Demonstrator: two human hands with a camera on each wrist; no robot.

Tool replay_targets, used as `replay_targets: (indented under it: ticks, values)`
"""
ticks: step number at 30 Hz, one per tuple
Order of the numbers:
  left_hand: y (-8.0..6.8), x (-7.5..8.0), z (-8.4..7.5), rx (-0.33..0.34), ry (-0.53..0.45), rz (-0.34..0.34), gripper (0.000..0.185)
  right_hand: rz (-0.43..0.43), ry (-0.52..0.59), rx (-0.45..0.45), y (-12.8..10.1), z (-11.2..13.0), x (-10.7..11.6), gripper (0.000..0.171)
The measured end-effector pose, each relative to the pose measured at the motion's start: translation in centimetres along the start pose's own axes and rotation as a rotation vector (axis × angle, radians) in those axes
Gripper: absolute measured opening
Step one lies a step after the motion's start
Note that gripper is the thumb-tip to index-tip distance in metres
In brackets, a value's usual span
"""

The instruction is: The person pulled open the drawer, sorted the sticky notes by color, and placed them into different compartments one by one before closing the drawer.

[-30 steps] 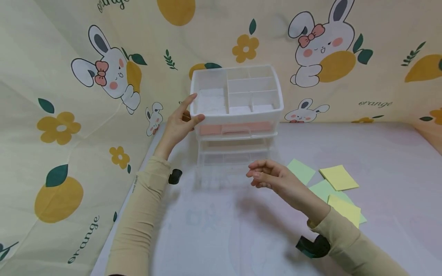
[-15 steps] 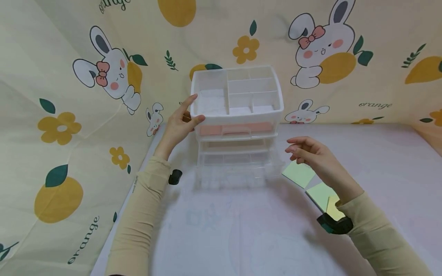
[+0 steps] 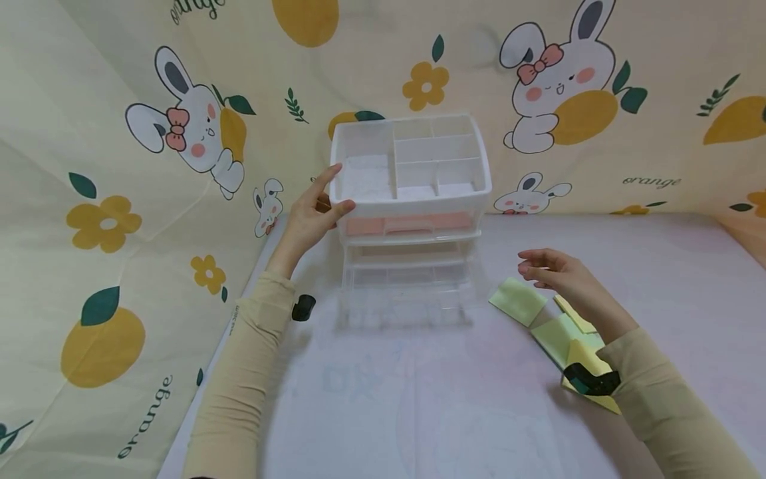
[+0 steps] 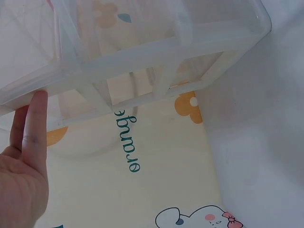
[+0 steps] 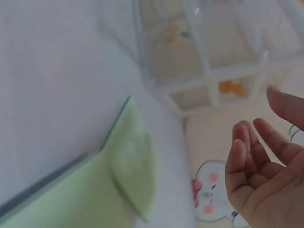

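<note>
A white and clear plastic drawer organizer (image 3: 413, 207) stands at the back of the table, with a divided tray on top and clear drawers below. Something pink (image 3: 413, 224) shows through the upper drawer. My left hand (image 3: 308, 223) grips the left front corner of its top tray, thumb at the front rim and fingers along the side. To the right of the organizer, my right hand (image 3: 568, 286) hovers with loosely bent fingers and holds nothing. Near and below it lie green sticky notes (image 3: 517, 303) and yellow sticky notes (image 3: 585, 359), partly hidden by the arm.
A cloth with rabbits and oranges (image 3: 383, 73) hangs behind the organizer and along the left side. A pale cover (image 3: 371, 412) lies over the table. Each wrist wears a dark camera mount, such as the right mount (image 3: 589, 380).
My right hand has moved from in front of the lower drawer to the right, over the sticky notes. My left hand has stayed on the organizer's corner.
</note>
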State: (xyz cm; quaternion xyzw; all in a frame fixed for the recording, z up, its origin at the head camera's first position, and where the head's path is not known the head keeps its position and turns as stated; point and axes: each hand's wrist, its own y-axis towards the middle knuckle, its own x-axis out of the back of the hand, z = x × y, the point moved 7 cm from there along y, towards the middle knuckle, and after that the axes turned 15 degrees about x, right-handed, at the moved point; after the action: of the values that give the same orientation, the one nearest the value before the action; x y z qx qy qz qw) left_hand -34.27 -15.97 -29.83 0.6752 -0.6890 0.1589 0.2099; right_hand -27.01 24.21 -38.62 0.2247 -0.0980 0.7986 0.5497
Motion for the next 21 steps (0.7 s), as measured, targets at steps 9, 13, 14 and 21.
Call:
replay_targets:
  ticks: [9, 13, 14, 21]
  values:
    - [0.1, -0.1, 0.1, 0.008, -0.002, 0.001, 0.064, 0.077, -0.147, -0.096, -0.3, -2.9, -0.1, 0.061]
    - [0.0, -0.1, 0.0, 0.004, -0.002, 0.0, 0.065, 0.079, -0.175, -0.119, -0.4, -3.7, -0.1, 0.064]
    - [0.0, -0.1, 0.0, 0.002, -0.001, -0.002, 0.065, 0.08, -0.182, -0.124, -0.4, -4.0, -0.1, 0.065]
    - [0.0, -0.1, 0.1, -0.002, 0.008, -0.008, 0.064, 0.117, -0.279, -0.13, -0.3, -5.5, -0.3, 0.065]
